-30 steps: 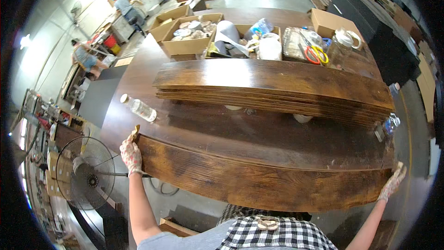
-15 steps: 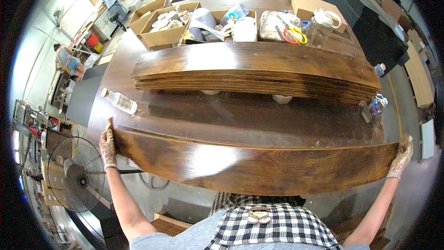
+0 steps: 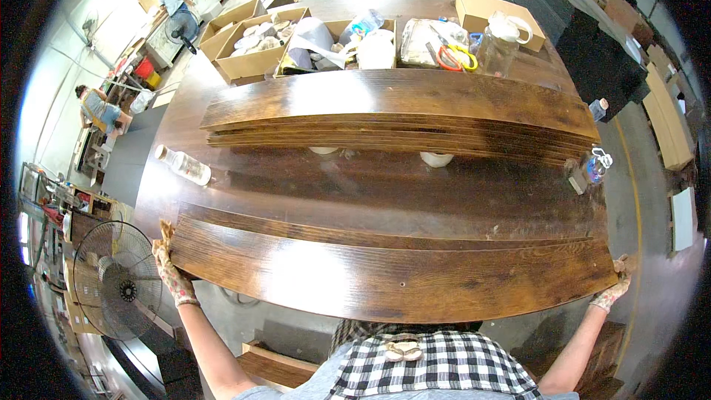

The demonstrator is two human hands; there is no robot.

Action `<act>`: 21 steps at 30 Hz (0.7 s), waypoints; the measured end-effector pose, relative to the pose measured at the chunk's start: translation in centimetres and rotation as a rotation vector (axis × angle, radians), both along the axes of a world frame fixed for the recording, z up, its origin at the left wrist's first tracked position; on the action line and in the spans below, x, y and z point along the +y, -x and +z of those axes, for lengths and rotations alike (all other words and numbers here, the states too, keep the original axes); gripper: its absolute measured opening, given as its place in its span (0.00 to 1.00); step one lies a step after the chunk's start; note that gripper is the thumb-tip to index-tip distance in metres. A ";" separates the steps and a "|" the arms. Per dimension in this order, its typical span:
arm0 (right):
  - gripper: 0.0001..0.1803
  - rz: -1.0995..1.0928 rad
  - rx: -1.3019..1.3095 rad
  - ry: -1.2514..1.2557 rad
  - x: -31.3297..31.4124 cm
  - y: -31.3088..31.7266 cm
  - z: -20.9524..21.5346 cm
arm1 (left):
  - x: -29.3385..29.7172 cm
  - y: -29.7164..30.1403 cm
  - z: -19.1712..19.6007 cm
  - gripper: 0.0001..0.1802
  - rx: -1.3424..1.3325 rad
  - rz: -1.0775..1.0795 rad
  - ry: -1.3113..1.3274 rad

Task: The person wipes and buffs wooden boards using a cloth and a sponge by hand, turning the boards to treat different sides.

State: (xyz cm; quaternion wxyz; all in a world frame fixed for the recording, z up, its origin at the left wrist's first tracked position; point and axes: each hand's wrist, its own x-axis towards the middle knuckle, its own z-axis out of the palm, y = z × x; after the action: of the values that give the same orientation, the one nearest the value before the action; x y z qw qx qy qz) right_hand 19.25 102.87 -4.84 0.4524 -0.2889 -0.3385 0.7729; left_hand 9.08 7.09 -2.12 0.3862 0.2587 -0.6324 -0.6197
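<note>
A long dark-brown wood-grain board (image 3: 415, 274) spans the front of the table, its near edge close to my body. My left hand (image 3: 173, 275), in a patterned work glove, grips its left end. At the right end my right hand (image 3: 615, 286), gloved the same way, is closed on the board's corner. Just behind the held board, a strip of another brown board (image 3: 311, 231) shows; most of it is covered. Farther back lies a stack of similar boards (image 3: 400, 100), raised on small white supports (image 3: 437, 159).
Open cartons (image 3: 252, 65) of rolls, scissors (image 3: 457, 58) and a clear jug (image 3: 503, 41) line the table's back. Small bottles lie left (image 3: 183, 164) and stand right (image 3: 598, 167). A black fan (image 3: 127, 291) is at lower left. Two people work at far left.
The held board has tipped flatter and come slightly nearer me, showing more of the board behind it. My right hand has moved inward and down; my left has shifted slightly down.
</note>
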 end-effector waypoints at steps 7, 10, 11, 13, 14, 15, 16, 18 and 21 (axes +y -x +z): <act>0.23 0.388 0.208 -0.112 5.6 -3.0 -2.5 | -3.3 0.4 -0.6 0.22 -0.182 0.151 0.219; 0.23 -0.228 -0.048 0.090 -5.1 3.5 2.4 | -1.5 -1.2 1.9 0.16 0.007 0.254 0.518; 0.21 0.109 0.197 0.088 -1.1 1.1 -0.4 | -5.5 -1.7 1.4 0.15 0.260 0.120 0.230; 0.21 0.008 0.119 0.025 -0.9 0.9 -1.0 | -2.8 -0.6 1.9 0.15 0.082 -0.136 0.410; 0.22 -0.073 0.042 -0.018 -1.5 1.3 -0.5 | 2.8 0.5 3.5 0.15 -0.126 -0.170 0.580; 0.23 -0.174 0.004 0.070 -5.7 3.7 1.6 | 3.7 0.1 5.0 0.15 -0.129 -0.162 0.597; 0.23 -0.187 0.007 0.051 -3.7 2.6 0.6 | 14.3 1.7 4.8 0.17 -0.222 -0.315 0.945; 0.26 0.536 0.392 -0.163 2.6 -1.6 -2.0 | 23.4 2.5 4.5 0.20 -0.347 -0.650 1.661; 0.26 -0.227 -0.010 0.081 -5.4 3.2 1.5 | 32.8 0.8 6.3 0.28 -0.330 -1.003 1.517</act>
State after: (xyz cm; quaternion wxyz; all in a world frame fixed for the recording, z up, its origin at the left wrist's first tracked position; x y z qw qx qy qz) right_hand 16.03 97.46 -3.35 0.5231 -0.3473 -0.2746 0.7283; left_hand 8.28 39.87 4.23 0.0435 -0.2828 -0.9540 -0.0894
